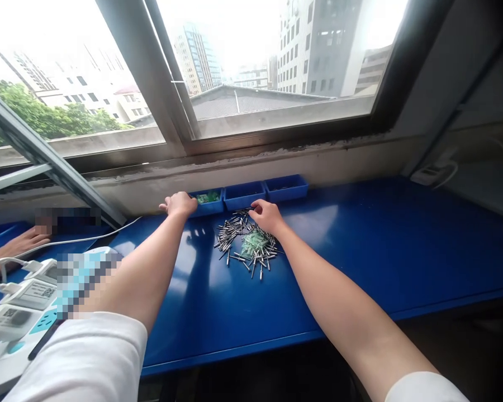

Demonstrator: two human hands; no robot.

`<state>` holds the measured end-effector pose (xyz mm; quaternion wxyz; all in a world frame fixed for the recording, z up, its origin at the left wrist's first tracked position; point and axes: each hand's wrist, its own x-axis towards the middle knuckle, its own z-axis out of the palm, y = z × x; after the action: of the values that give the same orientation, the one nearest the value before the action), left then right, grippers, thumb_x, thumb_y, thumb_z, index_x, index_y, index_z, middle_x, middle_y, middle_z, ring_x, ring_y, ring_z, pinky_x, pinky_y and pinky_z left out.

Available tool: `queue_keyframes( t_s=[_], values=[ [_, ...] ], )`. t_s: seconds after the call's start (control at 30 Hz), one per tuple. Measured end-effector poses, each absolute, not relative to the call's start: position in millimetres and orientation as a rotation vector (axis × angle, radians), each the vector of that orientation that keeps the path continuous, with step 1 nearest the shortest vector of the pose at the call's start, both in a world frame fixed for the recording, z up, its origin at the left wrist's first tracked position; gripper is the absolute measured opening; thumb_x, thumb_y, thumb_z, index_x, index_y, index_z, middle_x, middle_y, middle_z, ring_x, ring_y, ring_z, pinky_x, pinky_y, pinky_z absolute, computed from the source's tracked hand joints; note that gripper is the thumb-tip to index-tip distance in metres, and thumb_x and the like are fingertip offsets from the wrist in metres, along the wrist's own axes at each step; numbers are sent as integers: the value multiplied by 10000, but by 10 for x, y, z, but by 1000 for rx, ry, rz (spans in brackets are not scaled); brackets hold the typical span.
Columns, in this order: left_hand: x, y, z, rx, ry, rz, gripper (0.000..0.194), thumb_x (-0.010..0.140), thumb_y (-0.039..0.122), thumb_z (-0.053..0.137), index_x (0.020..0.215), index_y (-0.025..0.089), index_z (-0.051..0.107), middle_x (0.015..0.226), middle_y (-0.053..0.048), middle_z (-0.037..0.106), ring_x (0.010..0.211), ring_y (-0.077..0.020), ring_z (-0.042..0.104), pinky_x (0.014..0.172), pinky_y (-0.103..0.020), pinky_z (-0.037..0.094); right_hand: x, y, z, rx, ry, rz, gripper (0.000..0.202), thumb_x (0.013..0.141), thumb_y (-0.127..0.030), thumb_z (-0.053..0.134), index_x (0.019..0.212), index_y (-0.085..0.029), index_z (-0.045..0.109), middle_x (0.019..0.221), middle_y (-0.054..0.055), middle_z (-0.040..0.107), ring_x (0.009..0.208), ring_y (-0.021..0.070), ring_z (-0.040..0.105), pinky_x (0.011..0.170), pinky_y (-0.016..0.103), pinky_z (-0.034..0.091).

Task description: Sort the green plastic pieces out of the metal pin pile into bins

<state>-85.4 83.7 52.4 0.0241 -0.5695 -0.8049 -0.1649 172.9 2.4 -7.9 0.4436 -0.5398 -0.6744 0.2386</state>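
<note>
My left hand (180, 204) is at the left end of a blue bin (209, 209) that holds green and clear pieces. Its outer fingers stretch to the left, and its thumb side touches the bin. My right hand (267, 215) is over the back of a pile of metal pop rivets (230, 233), thumb and fingers drawn together. Whatever sits between those fingertips is too small to make out. Pale green translucent pieces (255, 243) lie in a heap among the rivets, partly covering them.
Two more blue bins stand to the right, a middle bin (245, 195) and a right bin (285, 188), along the window wall. A power strip (46, 318) with plugs and white cables lies at left. Another person's hand (25, 244) rests beyond it. A metal frame post (58, 162) rises there.
</note>
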Motion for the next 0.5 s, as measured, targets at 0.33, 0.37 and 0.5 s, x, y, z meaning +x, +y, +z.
queue_keyframes(
  t_s=[0.33,0.37,0.5],
  values=[
    [-711,750,314,-1839,-2514,-514,715,804,647,234,1061,118,640,1447,-235,289,1310,-450,220,955,-634,229,1701,-36,-53,-1317,-1751,583,217,776,-332,558,942,-211,629,818,22,660,756,160,608,720,275,465],
    [-711,745,315,-1886,-2502,-521,720,805,653,219,1089,132,626,1438,-226,317,1333,-436,194,963,-634,220,1701,-45,-47,-1314,-1757,578,217,777,-332,559,942,-210,629,823,24,661,760,161,608,722,275,466],
    [-765,759,361,-2034,-2484,-488,749,773,713,238,1133,158,589,1304,-229,494,1360,-402,186,991,-618,184,1709,-72,-34,-1322,-1786,576,230,782,-334,560,959,-204,629,842,29,663,775,164,609,726,275,467]
  ],
)
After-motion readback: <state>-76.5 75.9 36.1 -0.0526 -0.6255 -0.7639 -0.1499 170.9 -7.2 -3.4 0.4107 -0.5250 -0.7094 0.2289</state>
